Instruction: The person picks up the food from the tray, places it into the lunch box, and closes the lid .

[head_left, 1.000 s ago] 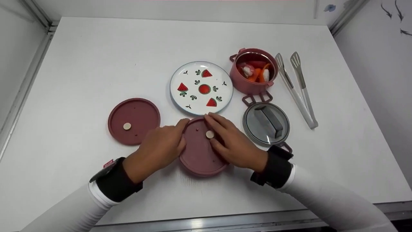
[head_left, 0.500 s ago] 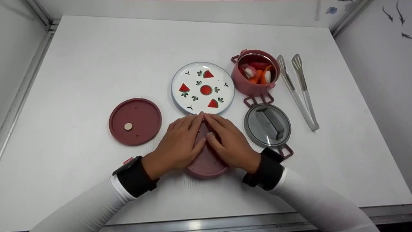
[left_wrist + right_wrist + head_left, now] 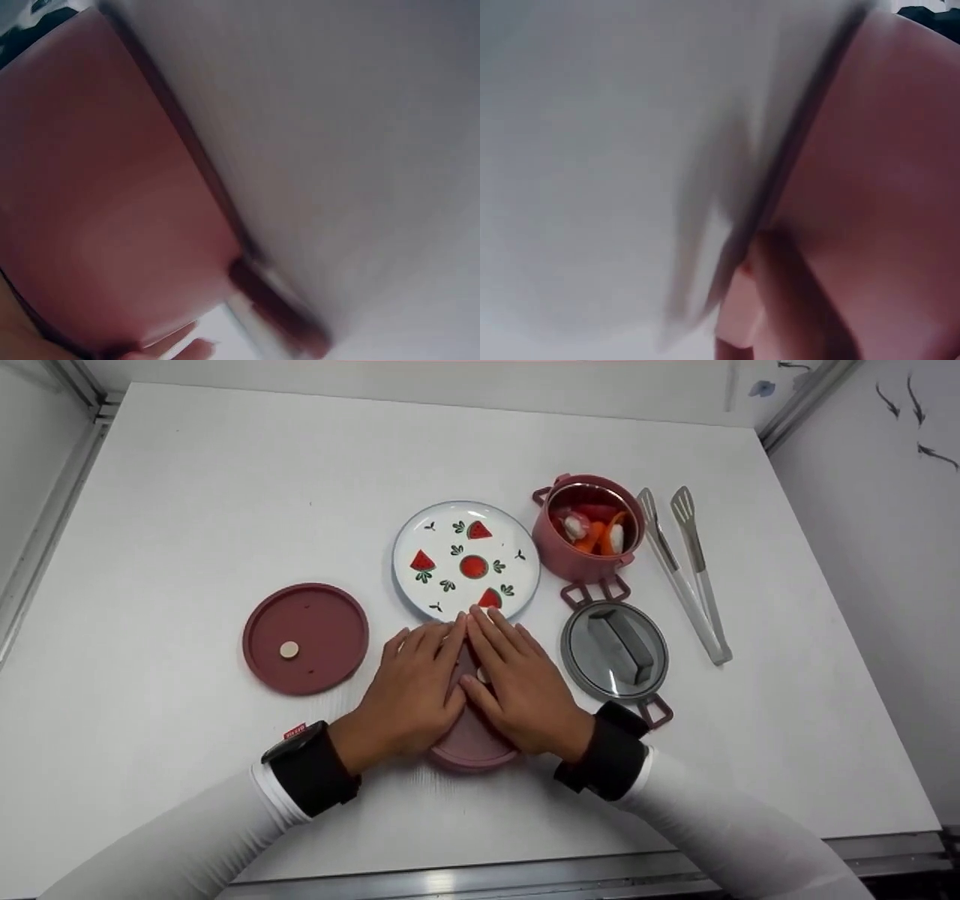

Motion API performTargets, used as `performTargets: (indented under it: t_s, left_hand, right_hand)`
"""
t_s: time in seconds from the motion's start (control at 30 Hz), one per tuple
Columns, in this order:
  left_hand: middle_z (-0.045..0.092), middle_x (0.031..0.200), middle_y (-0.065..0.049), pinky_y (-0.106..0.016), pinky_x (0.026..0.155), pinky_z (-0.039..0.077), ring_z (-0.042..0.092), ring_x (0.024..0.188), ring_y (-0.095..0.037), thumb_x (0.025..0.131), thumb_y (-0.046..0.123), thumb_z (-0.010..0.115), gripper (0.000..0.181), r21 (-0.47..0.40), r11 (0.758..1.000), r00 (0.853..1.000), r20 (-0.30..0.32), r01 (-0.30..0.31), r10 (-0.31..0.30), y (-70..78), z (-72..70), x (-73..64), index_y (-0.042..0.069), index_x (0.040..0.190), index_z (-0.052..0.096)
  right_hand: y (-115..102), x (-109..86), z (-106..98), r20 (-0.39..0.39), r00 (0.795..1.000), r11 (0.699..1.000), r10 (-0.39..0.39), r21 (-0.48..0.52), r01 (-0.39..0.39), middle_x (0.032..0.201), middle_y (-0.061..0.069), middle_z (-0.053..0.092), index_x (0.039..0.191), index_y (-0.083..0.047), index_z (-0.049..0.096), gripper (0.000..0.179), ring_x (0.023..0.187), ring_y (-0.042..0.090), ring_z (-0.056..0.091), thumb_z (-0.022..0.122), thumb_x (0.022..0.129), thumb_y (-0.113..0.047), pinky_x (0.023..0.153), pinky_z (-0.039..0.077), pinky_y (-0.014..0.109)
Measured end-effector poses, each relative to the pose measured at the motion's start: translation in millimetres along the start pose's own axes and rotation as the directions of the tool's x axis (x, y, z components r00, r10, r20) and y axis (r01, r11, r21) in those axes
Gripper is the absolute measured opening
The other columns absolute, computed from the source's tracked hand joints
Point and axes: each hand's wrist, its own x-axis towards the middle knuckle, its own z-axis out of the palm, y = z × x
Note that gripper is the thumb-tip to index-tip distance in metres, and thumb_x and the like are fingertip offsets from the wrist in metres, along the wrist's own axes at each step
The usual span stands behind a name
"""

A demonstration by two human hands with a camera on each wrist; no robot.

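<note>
Between my hands stands a round dusty-pink pot (image 3: 476,742), seemingly upside down, with a pale disc (image 3: 482,675) on its upward flat face. My left hand (image 3: 412,690) lies over the left half and my right hand (image 3: 529,690) over the right half. Their fingers are straight, with the tips nearly meeting at the far rim beside the plate; both thumbs rest on top. In the left wrist view the pot's smooth wall (image 3: 112,187) shows, with a dark red handle (image 3: 281,311) low at the table. The right wrist view shows the opposite wall (image 3: 885,187), blurred near the fingers.
A watermelon-patterned plate (image 3: 461,529) sits just beyond the hands. A dark red round dish (image 3: 330,637) lies left. On the right are a pink pot (image 3: 577,562) holding vegetable-like pieces, a grey lid (image 3: 600,652) with a handle, and metal tongs (image 3: 694,600).
My left hand has shifted from the pot's left rim to lie over its top, fingers straightened beside the right hand's. My right hand's fingers have reached slightly farther past the far rim.
</note>
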Motion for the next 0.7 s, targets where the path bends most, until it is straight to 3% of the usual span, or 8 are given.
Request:
performTargets:
  t_s: [0.23,0.43,0.7]
  left_hand:
    - [0.043,0.153,-0.012,-0.060,0.117,0.023,0.042,0.141,-0.028,0.098,0.038,0.044,0.076,-0.001,1.000,0.998,0.067,0.007,-0.007,-2.4,0.7,2.2,0.006,0.160,0.014]
    - [0.042,0.154,-0.009,-0.062,0.118,0.016,0.037,0.144,-0.026,0.100,0.037,0.042,0.073,0.007,1.000,0.997,0.070,0.020,-0.020,-3.8,0.5,4.2,0.009,0.161,0.013]
    - [0.037,0.157,-0.012,-0.050,0.121,0.022,0.033,0.146,-0.028,0.099,0.033,0.041,0.072,-0.016,1.000,0.997,0.070,0.013,-0.012,-10.4,-2.7,11.6,0.006,0.160,0.014]
  right_hand:
    - [4,1.7,-1,0.046,0.998,0.998,-0.038,0.048,0.036,0.169,0.010,0.013,0.160,-0.006,0.013,0.068,0.156,0.026,0.013,0.035,0.107,-0.044,0.125,0.018,0.040]
    - [3,2.7,1,0.014,1.000,0.998,-0.003,0.066,0.002,0.168,0.007,0.018,0.160,-0.008,0.017,0.070,0.156,0.024,0.016,0.037,0.106,-0.048,0.125,0.018,0.041]
    - [7,12.8,1,0.001,1.000,0.997,-0.001,0.080,0.001,0.168,0.005,0.018,0.160,-0.010,0.018,0.071,0.156,0.021,0.015,0.037,0.105,-0.051,0.126,0.013,0.044]
